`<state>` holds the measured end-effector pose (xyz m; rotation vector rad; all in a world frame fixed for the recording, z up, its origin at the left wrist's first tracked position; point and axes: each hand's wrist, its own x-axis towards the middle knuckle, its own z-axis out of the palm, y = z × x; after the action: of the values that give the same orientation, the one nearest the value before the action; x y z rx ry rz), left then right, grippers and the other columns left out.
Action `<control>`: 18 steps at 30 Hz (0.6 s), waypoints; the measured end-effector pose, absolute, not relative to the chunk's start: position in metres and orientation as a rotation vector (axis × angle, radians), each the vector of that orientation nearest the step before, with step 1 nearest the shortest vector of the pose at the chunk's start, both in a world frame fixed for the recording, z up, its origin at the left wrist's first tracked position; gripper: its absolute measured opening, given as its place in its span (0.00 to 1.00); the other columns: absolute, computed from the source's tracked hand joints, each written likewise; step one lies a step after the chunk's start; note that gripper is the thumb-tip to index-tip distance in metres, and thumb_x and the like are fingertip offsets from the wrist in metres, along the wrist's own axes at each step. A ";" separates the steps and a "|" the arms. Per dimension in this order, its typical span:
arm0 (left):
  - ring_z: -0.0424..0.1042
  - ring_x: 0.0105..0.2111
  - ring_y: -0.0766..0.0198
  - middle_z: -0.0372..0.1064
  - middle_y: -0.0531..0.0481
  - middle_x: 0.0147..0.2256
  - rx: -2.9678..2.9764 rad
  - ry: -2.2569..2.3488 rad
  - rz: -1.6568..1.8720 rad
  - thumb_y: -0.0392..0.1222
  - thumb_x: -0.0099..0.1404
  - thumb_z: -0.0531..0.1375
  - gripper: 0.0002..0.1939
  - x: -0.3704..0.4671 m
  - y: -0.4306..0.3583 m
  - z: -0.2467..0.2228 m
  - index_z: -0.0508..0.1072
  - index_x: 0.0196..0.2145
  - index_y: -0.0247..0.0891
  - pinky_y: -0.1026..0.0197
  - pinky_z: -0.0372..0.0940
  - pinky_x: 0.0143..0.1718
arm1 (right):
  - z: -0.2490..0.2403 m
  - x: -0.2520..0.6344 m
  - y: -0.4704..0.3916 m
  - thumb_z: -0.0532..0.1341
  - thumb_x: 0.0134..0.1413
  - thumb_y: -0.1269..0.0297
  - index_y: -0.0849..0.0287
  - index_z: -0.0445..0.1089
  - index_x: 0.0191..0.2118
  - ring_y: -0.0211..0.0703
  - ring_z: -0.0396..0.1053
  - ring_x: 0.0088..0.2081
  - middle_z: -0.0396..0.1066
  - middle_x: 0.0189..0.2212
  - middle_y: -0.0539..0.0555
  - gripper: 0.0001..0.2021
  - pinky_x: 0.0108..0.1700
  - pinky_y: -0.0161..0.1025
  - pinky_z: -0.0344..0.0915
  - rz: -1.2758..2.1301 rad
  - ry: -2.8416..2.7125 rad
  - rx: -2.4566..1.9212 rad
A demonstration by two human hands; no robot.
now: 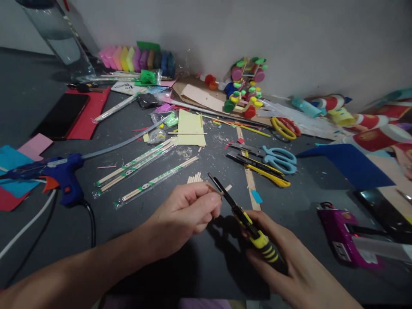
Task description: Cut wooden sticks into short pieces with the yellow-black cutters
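Note:
My left hand [193,208] is closed in a pinch. A small pale wooden stick piece [222,193] pokes out at its fingertips, mostly hidden by them. In my right hand [283,249] is a yellow-and-black wire stripper [254,227], a plier-like tool, its dark jaws pointing up and left. Those jaws are close to the left fingertips; whether they touch the stick cannot be made out. Just beyond the left hand lies a row of short cut sticks [195,177]. Wrapped chopsticks [157,182] rest to the left of them.
A blue glue gun [66,176] with trailing cords lies left. Blue scissors [278,159] and a yellow-black cutter [267,169] are ahead right. A purple device [343,234] sits at right. Clay packs [138,59], small stick-and-cap cars [243,103] and a water bottle [58,40] stand at the back.

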<state>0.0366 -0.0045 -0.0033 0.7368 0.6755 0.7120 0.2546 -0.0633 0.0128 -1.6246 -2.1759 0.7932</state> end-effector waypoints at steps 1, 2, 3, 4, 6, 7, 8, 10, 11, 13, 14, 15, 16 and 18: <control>0.39 0.17 0.75 0.45 0.63 0.17 0.715 0.656 0.711 0.40 0.69 0.55 0.14 0.037 -0.004 -0.003 0.63 0.24 0.36 0.67 0.39 0.18 | 0.013 0.254 -0.063 0.58 0.57 0.62 0.51 0.69 0.51 0.49 0.78 0.42 0.78 0.46 0.54 0.16 0.39 0.37 0.76 0.796 -2.173 -1.622; 0.39 0.17 0.75 0.45 0.63 0.17 0.700 0.643 0.710 0.40 0.68 0.55 0.14 0.037 -0.005 -0.003 0.64 0.24 0.36 0.67 0.39 0.18 | 0.013 0.254 -0.063 0.58 0.57 0.62 0.50 0.69 0.51 0.49 0.78 0.42 0.78 0.46 0.54 0.16 0.39 0.38 0.76 0.798 -2.173 -1.622; 0.39 0.17 0.75 0.45 0.63 0.17 0.691 0.638 0.708 0.40 0.68 0.55 0.14 0.038 -0.005 -0.003 0.64 0.24 0.36 0.67 0.39 0.17 | 0.012 0.253 -0.062 0.57 0.56 0.63 0.50 0.69 0.51 0.49 0.78 0.41 0.78 0.45 0.54 0.16 0.39 0.38 0.76 0.802 -2.175 -1.623; 0.39 0.17 0.76 0.45 0.63 0.17 0.685 0.642 0.706 0.39 0.68 0.55 0.15 0.038 -0.005 -0.004 0.63 0.23 0.36 0.68 0.39 0.17 | 0.012 0.253 -0.062 0.57 0.56 0.64 0.50 0.69 0.51 0.49 0.77 0.41 0.78 0.44 0.54 0.17 0.38 0.38 0.75 0.805 -2.178 -1.622; 0.39 0.16 0.76 0.44 0.63 0.17 0.677 0.657 0.705 0.39 0.68 0.56 0.15 0.039 -0.005 -0.006 0.63 0.23 0.36 0.68 0.38 0.17 | 0.010 0.252 -0.060 0.56 0.55 0.66 0.52 0.70 0.47 0.47 0.77 0.38 0.77 0.39 0.52 0.14 0.36 0.36 0.74 0.822 -2.183 -1.626; 0.39 0.16 0.76 0.44 0.64 0.16 0.672 0.665 0.701 0.40 0.68 0.56 0.16 0.039 -0.005 -0.008 0.63 0.23 0.36 0.68 0.38 0.17 | 0.008 0.252 -0.059 0.56 0.55 0.66 0.53 0.70 0.43 0.45 0.75 0.34 0.76 0.34 0.51 0.11 0.33 0.35 0.72 0.829 -2.175 -1.632; 0.38 0.16 0.76 0.43 0.64 0.16 0.665 0.674 0.695 0.40 0.68 0.56 0.16 0.040 -0.004 -0.010 0.63 0.23 0.36 0.68 0.37 0.17 | 0.007 0.253 -0.057 0.56 0.55 0.66 0.53 0.69 0.37 0.42 0.72 0.28 0.73 0.28 0.49 0.06 0.29 0.33 0.70 0.825 -2.159 -1.635; 0.37 0.16 0.75 0.42 0.64 0.16 0.656 0.686 0.691 0.42 0.69 0.55 0.16 0.040 -0.002 -0.013 0.63 0.24 0.37 0.68 0.36 0.16 | 0.004 0.255 -0.053 0.56 0.56 0.66 0.53 0.62 0.29 0.37 0.63 0.21 0.65 0.20 0.45 0.05 0.23 0.32 0.63 0.795 -2.120 -1.640; 0.37 0.16 0.75 0.42 0.64 0.16 0.661 0.687 0.695 0.43 0.70 0.55 0.16 0.040 -0.002 -0.014 0.64 0.24 0.37 0.68 0.36 0.16 | 0.002 0.257 -0.051 0.56 0.56 0.66 0.53 0.61 0.28 0.37 0.61 0.20 0.63 0.19 0.44 0.06 0.22 0.32 0.61 0.782 -2.102 -1.647; 0.38 0.16 0.74 0.43 0.64 0.16 0.700 0.696 0.718 0.44 0.70 0.56 0.15 0.040 -0.001 -0.015 0.66 0.26 0.36 0.67 0.37 0.17 | 0.000 0.262 -0.047 0.56 0.56 0.65 0.54 0.63 0.33 0.37 0.65 0.23 0.68 0.23 0.45 0.02 0.25 0.32 0.64 0.775 -2.073 -1.674; 0.40 0.16 0.74 0.45 0.63 0.16 0.733 0.702 0.733 0.44 0.70 0.56 0.15 0.040 -0.002 -0.014 0.68 0.27 0.36 0.67 0.38 0.17 | 0.000 0.265 -0.046 0.56 0.57 0.64 0.55 0.65 0.37 0.39 0.69 0.26 0.71 0.26 0.46 0.03 0.28 0.33 0.66 0.791 -2.054 -1.700; 0.41 0.17 0.74 0.46 0.62 0.17 0.772 0.713 0.748 0.44 0.70 0.57 0.13 0.039 -0.002 -0.013 0.70 0.28 0.35 0.67 0.39 0.18 | -0.001 0.268 -0.045 0.56 0.58 0.64 0.55 0.66 0.41 0.40 0.71 0.28 0.73 0.29 0.47 0.06 0.31 0.34 0.68 0.806 -2.032 -1.731; 0.43 0.17 0.74 0.48 0.62 0.17 0.814 0.735 0.764 0.44 0.69 0.57 0.12 0.039 -0.003 -0.011 0.72 0.30 0.35 0.66 0.39 0.18 | -0.001 0.270 -0.044 0.56 0.59 0.62 0.56 0.66 0.45 0.42 0.73 0.30 0.75 0.32 0.49 0.09 0.33 0.35 0.69 0.804 -2.012 -1.765; 0.44 0.18 0.74 0.49 0.61 0.18 0.894 0.784 0.800 0.43 0.68 0.60 0.10 0.038 -0.005 -0.008 0.75 0.32 0.35 0.66 0.41 0.19 | -0.002 0.274 -0.042 0.56 0.59 0.57 0.56 0.65 0.50 0.46 0.75 0.34 0.76 0.37 0.53 0.15 0.36 0.39 0.70 0.754 -2.006 -1.830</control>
<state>0.0382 -0.0052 -0.0080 0.8941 0.7836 0.7997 0.2744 -0.0424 -0.0024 -1.8302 -2.0055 0.7537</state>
